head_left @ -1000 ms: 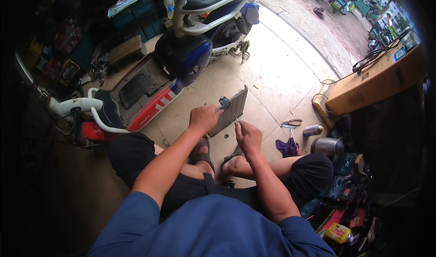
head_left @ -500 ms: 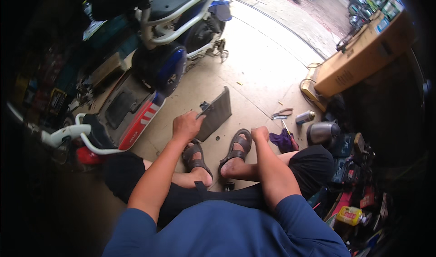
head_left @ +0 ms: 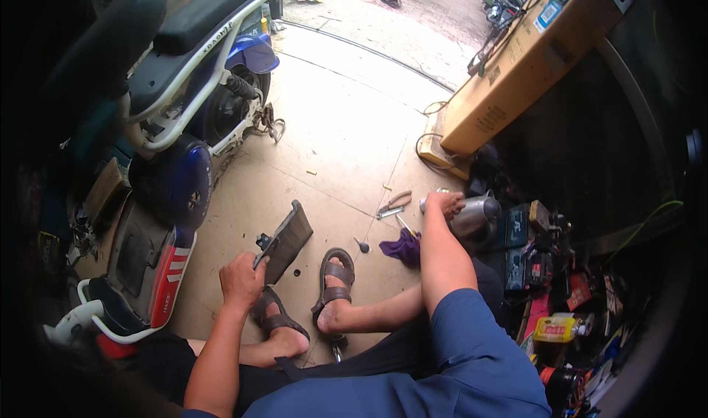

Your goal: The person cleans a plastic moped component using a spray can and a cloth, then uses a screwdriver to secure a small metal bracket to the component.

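My left hand [head_left: 242,279] is closed on the lower edge of a thin dark panel [head_left: 289,244], which it holds tilted above the floor by my left sandal. A small black fitting [head_left: 262,240] sticks out from the panel's left side. My right hand [head_left: 447,202] reaches out to the right, its fingers wrapped round a silver can [head_left: 423,205] that they mostly cover. Just behind that hand is a rounded silver metal vessel [head_left: 478,217]. Between my right sandal and a purple cloth [head_left: 402,248] lies a small black bulb-shaped piece [head_left: 363,247].
Pliers [head_left: 400,199] and a silver tool [head_left: 391,213] lie on the tiled floor [head_left: 332,137]. An electric scooter [head_left: 169,152] stands at left. A tall cardboard box [head_left: 516,71] leans at right. Tool cases [head_left: 516,244] and a yellow-labelled bottle [head_left: 557,329] crowd the right side.
My right hand has moved from beside my right sandal out to the can and closed on it. The black bulb-shaped piece now shows where that hand was. My left hand still holds the panel.
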